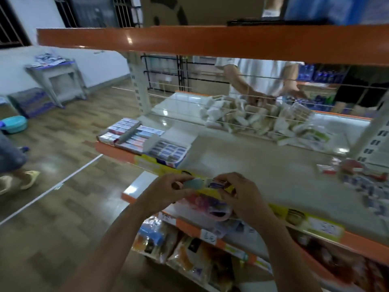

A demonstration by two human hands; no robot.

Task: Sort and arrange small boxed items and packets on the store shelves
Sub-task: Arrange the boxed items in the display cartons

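Both of our hands meet in front of the middle shelf's front edge, at about six o'clock in the view: our left hand [168, 189] has its fingers curled round a small pale blue-green packet [193, 183], and our right hand [237, 191] pinches a small dark blue boxed item [216, 185] at its fingertips, the two things touching or nearly so; motion blur keeps us from reading any print on them. Just below our hands a pink and purple packet [207, 205] lies at the shelf's edge, partly hidden by our fingers. The middle shelf [252, 165] is pale with an orange lip bearing yellow price labels. At ten o'clock on it stand open display trays of small boxes [134, 133], and just beside them, toward the centre, an open carton of blue-fronted little boxes [168, 150]. At three o'clock a blurred heap of red and blue packets [362, 175] sits on the shelf. At one o'clock, behind a wire divider, a pile of white and green packets [263, 119] lies where another person's hands [273, 98] reach in. Below, at six o'clock, the lower shelf holds bagged snacks [179, 249]. An orange upper shelf [210, 41] crosses at twelve o'clock.
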